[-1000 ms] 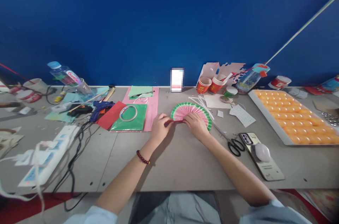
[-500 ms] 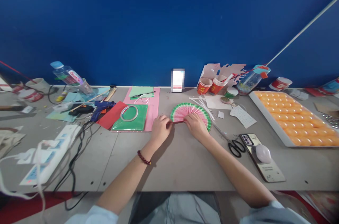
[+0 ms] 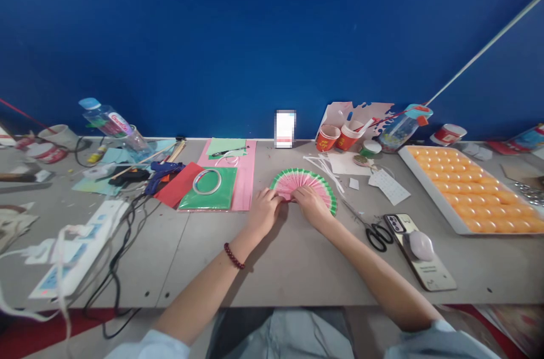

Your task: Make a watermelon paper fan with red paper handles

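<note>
A pleated paper fan (image 3: pixel 306 180), pink with a green rim like a watermelon slice, lies spread on the grey table (image 3: pixel 272 257). My left hand (image 3: pixel 264 211) pinches its lower left edge, fingers closed on the folds. My right hand (image 3: pixel 312 204) presses and grips the fan's base just to the right, fingers curled over the pleats. Both hands meet at the fan's centre point. A dark red bead bracelet (image 3: pixel 232 255) circles my left wrist.
Left of the fan lie green, red and pink paper sheets with a tape ring (image 3: pixel 207 182). Scissors (image 3: pixel 372 230) and a phone (image 3: pixel 419 249) lie to the right, beyond them a tray of orange balls (image 3: pixel 471 186). Red paper cups (image 3: pixel 338 137) stand at the back; a power strip (image 3: pixel 80 248) and cables sit left.
My left hand has moved right, closer to the right hand, and the fan's left edge has drawn in slightly. The fan's red base strip is now covered by my fingers.
</note>
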### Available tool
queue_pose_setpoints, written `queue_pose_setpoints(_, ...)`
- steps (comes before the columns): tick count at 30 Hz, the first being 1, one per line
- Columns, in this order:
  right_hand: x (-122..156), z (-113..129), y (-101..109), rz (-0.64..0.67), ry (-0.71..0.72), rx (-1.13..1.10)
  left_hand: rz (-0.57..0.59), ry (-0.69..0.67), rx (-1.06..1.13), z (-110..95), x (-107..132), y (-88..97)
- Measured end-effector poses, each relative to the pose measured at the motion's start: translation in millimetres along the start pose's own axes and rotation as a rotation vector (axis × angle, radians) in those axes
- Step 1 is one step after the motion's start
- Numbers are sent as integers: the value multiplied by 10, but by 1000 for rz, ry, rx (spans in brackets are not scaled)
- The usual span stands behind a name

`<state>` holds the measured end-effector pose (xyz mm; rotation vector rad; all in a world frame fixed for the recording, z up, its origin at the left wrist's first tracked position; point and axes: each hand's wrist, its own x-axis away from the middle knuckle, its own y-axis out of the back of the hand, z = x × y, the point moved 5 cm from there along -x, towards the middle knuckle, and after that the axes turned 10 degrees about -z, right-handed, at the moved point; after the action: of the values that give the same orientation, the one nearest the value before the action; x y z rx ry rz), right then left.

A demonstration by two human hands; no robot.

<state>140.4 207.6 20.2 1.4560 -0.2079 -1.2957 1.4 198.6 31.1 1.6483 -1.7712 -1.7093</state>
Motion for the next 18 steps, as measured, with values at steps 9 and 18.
queue_pose_setpoints(9, 2, -5, -5, 0, 16, 27, -137, 175, -22, 151, -31, 107)
queue_pose_setpoints(18, -34, 76, 156, -63, 75, 72, -178, 564, 498, 352, -26, 106)
